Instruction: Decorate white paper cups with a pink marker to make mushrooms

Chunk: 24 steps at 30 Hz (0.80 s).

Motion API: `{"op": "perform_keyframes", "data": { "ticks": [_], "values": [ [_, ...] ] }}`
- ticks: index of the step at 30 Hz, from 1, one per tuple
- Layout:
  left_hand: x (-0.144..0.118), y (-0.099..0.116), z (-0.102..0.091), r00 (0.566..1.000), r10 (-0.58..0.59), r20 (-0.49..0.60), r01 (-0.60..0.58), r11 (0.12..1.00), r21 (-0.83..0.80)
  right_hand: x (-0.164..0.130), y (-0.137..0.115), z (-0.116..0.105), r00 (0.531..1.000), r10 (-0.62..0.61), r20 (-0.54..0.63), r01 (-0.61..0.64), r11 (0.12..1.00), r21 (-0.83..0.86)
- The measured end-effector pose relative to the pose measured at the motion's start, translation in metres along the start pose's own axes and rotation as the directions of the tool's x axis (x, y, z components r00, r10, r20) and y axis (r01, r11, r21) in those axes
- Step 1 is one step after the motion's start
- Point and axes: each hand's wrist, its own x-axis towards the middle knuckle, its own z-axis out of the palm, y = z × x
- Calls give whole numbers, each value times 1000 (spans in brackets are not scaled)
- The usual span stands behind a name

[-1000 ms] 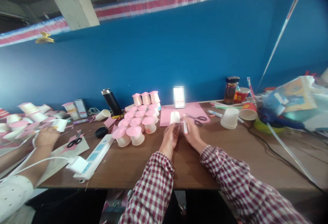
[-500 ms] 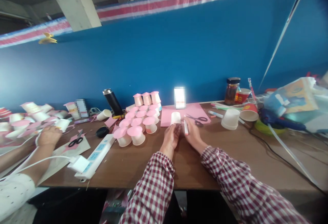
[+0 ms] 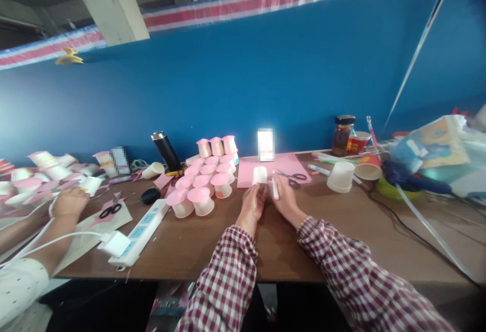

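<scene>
Between my hands is a white paper cup [image 3: 260,174], its lower part hidden by my fingers. My left hand [image 3: 253,201] is wrapped round it from the near left side. A white marker pen [image 3: 275,189] with an orange-red end stands in the grip of my right hand [image 3: 285,201], close to the cup. Behind them, pink paper sheets [image 3: 246,170] lie on the table, with dark-handled scissors [image 3: 294,176] on top. To the left stand several paper cups topped with pink paper [image 3: 201,200], some of them stacked.
A phone [image 3: 266,144] leans upright behind the pink sheets. Right of my hands are an upturned white cup [image 3: 340,176], a jar [image 3: 343,137] and a plastic bag [image 3: 436,144]. On the left are a power strip [image 3: 140,238], a black thermos [image 3: 166,151] and a co-worker's hand [image 3: 70,203] holding a cup.
My hands, the cup and the pen stay practically where they were. The whole view has shifted very slightly, and the co-worker's hand at left has moved a little.
</scene>
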Motion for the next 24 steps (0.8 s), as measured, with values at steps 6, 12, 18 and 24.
{"op": "perform_keyframes", "data": {
  "ticks": [6,12,18,24],
  "values": [
    [0,0,-1,1000,0,8,0,1000,3,0,-1,-1,1000,9,-3,-9,1000,-7],
    [0,0,0,1000,4,-3,-4,1000,11,1,-2,-1,1000,15,-8,-15,1000,-11],
    [1,0,0,1000,25,-16,-24,1000,18,1,-5,-2,998,42,-38,-43,999,-24],
    [0,-1,0,999,54,0,-54,998,22,5,-16,-8,981,13,-191,-5,999,43]
  ]
}}
